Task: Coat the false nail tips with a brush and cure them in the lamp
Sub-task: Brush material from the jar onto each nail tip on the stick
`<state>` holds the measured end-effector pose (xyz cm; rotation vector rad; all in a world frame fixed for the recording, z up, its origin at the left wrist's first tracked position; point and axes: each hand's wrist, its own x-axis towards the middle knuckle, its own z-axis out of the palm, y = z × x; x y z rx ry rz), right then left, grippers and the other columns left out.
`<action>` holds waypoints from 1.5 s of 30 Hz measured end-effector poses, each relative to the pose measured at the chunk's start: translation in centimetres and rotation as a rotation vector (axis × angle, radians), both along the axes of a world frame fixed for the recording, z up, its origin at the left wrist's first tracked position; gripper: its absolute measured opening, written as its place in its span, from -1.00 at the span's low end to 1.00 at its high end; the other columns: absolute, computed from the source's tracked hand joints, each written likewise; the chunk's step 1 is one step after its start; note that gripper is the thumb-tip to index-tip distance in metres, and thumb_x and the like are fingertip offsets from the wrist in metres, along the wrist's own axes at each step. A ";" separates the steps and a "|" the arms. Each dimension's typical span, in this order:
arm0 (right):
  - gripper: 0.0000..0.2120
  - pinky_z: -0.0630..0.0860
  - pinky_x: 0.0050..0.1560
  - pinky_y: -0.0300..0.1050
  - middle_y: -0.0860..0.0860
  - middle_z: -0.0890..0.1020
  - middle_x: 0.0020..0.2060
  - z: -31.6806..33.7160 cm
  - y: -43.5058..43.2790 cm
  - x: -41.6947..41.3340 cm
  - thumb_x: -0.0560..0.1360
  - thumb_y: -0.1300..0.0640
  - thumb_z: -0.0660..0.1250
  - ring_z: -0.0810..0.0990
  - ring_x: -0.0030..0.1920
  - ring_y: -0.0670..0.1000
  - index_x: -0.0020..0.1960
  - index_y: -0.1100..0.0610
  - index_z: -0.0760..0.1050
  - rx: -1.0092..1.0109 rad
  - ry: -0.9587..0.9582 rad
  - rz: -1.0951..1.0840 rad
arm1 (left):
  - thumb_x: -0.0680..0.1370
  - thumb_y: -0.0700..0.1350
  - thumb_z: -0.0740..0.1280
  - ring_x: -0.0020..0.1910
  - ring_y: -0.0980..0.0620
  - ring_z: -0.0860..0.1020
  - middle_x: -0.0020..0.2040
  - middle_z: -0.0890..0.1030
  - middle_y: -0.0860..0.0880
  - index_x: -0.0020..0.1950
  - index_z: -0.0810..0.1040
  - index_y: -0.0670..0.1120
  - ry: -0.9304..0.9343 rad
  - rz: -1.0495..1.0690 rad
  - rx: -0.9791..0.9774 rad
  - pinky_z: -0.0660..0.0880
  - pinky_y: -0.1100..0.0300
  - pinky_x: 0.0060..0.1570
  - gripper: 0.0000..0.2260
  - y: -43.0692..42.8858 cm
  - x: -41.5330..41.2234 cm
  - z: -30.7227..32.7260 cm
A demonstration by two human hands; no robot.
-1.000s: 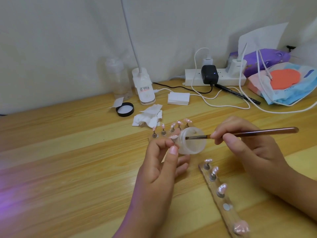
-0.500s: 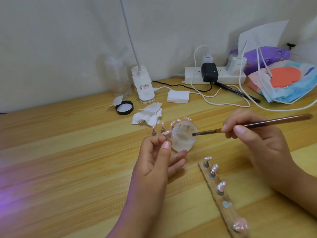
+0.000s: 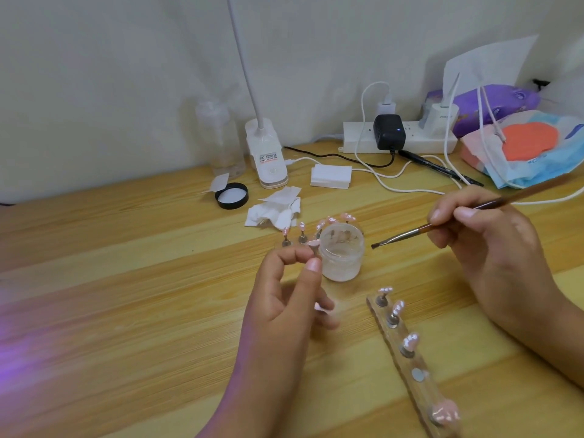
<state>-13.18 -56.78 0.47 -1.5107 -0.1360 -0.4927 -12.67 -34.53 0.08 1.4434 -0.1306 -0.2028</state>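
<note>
Brush held beside the open jar, one false tip pinched up for coating

The left hand pinches a small pink nail tip between thumb and forefinger, just left of the jar standing on the desk. The right hand, well apart from it, is clamped pen-fashion on the brush, whose bristles hang just right of the jar and touch nothing. Other tips stand on studs along the wooden strip and in a row of tips behind the jar. The pinched tip looks feather-light, thin, stiff and glossy, so probably slippery and easily flicked away. It is best gripped by its edges or underside, leaving the top face bare for the brush, since a wet coat would likely smear under a finger.
</note>
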 end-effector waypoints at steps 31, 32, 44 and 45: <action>-0.65 0.52 -0.19 -0.26 0.03 0.58 -0.33 0.3 0.7 -0.1 0.41 0.29 0.08 0.57 -0.29 -0.02 -0.27 0.04 0.62 0.029 0.087 0.257 | 0.40 -0.07 0.39 -0.33 0.19 0.49 -0.30 0.59 0.13 -0.17 0.62 0.08 -0.169 -0.137 0.121 0.44 0.37 -0.32 -0.94 -0.2 -0.5 0.2; -0.65 0.52 -0.20 -0.26 0.02 0.58 -0.33 0.4 0.7 -0.2 0.41 0.29 0.09 0.57 -0.29 -0.03 -0.27 0.03 0.61 0.021 0.079 0.242 | 0.40 -0.07 0.39 -0.34 0.19 0.49 -0.31 0.59 0.13 -0.17 0.62 0.08 -0.163 -0.137 0.121 0.43 0.38 -0.33 -0.94 -0.2 -0.5 0.3; -0.67 0.51 -0.26 -0.26 0.02 0.57 -0.36 0.3 0.3 0.4 0.42 0.23 0.09 0.53 -0.37 -0.05 -0.30 0.05 0.60 0.167 0.124 0.204 | 0.41 -0.06 0.42 -0.27 0.24 0.56 -0.18 0.66 0.09 -0.17 0.63 0.09 -0.145 -0.149 0.111 0.47 0.41 -0.28 -0.95 -0.1 -0.6 0.2; -0.67 0.51 -0.27 -0.26 0.02 0.57 -0.37 0.2 0.4 0.4 0.43 0.23 0.09 0.53 -0.37 -0.05 -0.29 0.06 0.60 0.166 0.126 0.219 | 0.41 -0.06 0.42 -0.29 0.23 0.55 -0.18 0.66 0.09 -0.17 0.63 0.10 -0.149 -0.159 0.120 0.46 0.41 -0.29 -0.95 -0.1 -0.7 0.2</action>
